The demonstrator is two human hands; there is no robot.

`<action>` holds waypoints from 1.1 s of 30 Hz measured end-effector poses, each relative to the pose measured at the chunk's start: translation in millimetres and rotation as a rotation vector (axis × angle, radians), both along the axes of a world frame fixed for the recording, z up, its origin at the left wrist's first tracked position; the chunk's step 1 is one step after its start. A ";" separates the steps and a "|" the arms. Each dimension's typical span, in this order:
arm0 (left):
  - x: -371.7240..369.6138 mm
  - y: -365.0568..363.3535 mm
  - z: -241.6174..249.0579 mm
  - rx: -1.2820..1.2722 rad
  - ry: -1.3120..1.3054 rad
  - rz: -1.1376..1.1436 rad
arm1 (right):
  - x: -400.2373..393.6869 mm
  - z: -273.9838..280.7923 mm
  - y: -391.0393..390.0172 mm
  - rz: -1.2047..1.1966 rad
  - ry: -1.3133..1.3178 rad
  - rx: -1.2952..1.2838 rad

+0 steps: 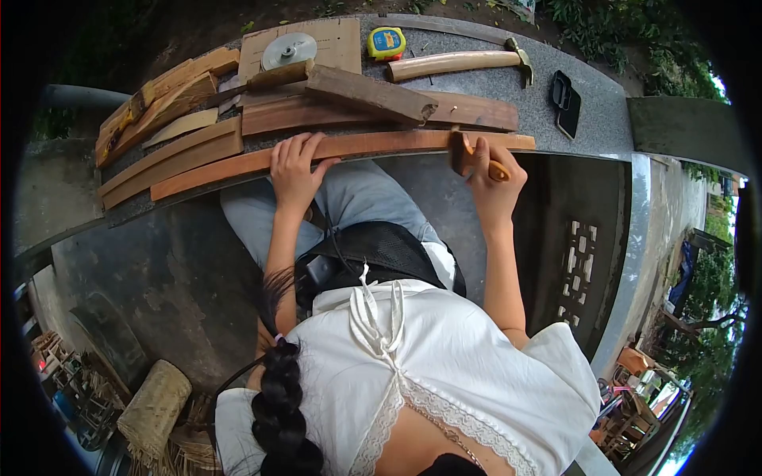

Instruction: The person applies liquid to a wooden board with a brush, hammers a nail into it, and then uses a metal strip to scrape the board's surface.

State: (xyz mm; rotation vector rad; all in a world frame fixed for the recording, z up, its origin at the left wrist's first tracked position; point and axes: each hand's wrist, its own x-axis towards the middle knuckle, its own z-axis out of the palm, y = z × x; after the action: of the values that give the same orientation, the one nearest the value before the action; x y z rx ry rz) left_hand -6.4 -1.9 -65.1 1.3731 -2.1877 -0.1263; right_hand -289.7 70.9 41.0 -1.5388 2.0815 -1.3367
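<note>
A long, narrow reddish-brown wooden strip [373, 143] lies along the near edge of the table. My left hand [294, 170] rests over it left of the middle, fingers stretched across its top and thumb out along the near side. Near the strip's right end, my right hand [496, 178] is closed around the orange-brown handle of a paintbrush [458, 152], whose dark flat end is right at the wood. Just behind the strip sits a thicker dark board [476, 112], with a rough grey-brown block [369, 94] lying slanted across it.
Farther back are a claw hammer [456, 63], a yellow-and-blue tape measure [386, 43] and a metal disc [289, 51] on cardboard [340, 44]. More wood pieces [171, 163] fill the left side. A black open case [565, 103] lies at right on the speckled stone table [599, 99].
</note>
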 end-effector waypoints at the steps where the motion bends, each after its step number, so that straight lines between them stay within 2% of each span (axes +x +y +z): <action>1: -0.2 -0.1 -0.5 0.000 0.005 0.000 | 12.5 -0.3 2.6 0.061 -0.106 0.042; 3: 1.0 -0.3 -0.8 0.002 0.005 -0.007 | 8.4 5.1 5.0 0.068 -0.114 0.094; 5: 0.4 -0.5 -0.8 -0.009 -0.008 0.005 | -31.9 -8.2 4.5 -0.048 -0.049 0.026; 6: 0.4 0.2 -1.0 -0.001 -0.004 0.007 | -45.9 -2.2 4.6 -0.138 -0.108 0.052; 7: 0.4 -0.5 -1.0 -0.006 -0.004 0.007 | -63.2 -3.8 2.2 -0.172 0.118 -0.029; 9: 0.5 0.2 -1.6 -0.003 0.005 0.007 | -84.7 -3.3 2.0 -0.250 0.373 0.027; 11: 0.4 -0.3 -1.8 -0.018 -0.002 0.005 | -71.8 -1.2 -3.4 -0.209 0.438 -0.007; 13: 0.5 -0.8 -1.9 -0.021 -0.001 0.006 | -41.3 -6.9 -3.1 -0.052 0.461 -0.036; 15: 0.9 -0.6 -3.3 -0.020 -0.009 0.009 | -9.5 -2.8 4.9 0.108 0.322 -0.032; 18: 1.0 -0.4 -2.4 0.025 0.011 0.015 | -31.8 -8.9 13.3 0.246 0.232 -0.103; 20: 1.1 -0.5 -2.1 0.019 0.018 0.017 | -73.1 -15.0 19.3 0.079 0.048 -0.041; 23: 1.3 -0.9 -0.8 0.012 0.022 0.010 | -97.9 0.4 17.4 -0.221 0.030 0.024; 27: 1.0 -0.6 -2.0 0.003 0.011 0.009 | -76.7 -7.2 10.8 -0.180 0.192 0.020; 29: 1.2 -0.9 -2.4 -0.004 0.010 0.008 | -54.1 -8.7 13.7 0.105 0.320 -0.040; 31: 1.1 -0.8 -2.2 -0.009 0.010 0.007 | -63.7 -9.7 19.5 0.141 0.267 0.008; 33: 1.1 -0.7 -1.4 0.021 0.020 0.008 | -86.8 -11.6 22.5 -0.093 -0.126 0.015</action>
State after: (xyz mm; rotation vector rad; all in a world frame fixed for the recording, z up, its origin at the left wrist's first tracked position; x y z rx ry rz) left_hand -5.3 -2.6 -66.5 1.3858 -2.1696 -0.1597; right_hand -376.5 93.4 29.4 -1.3296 2.1025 -1.4076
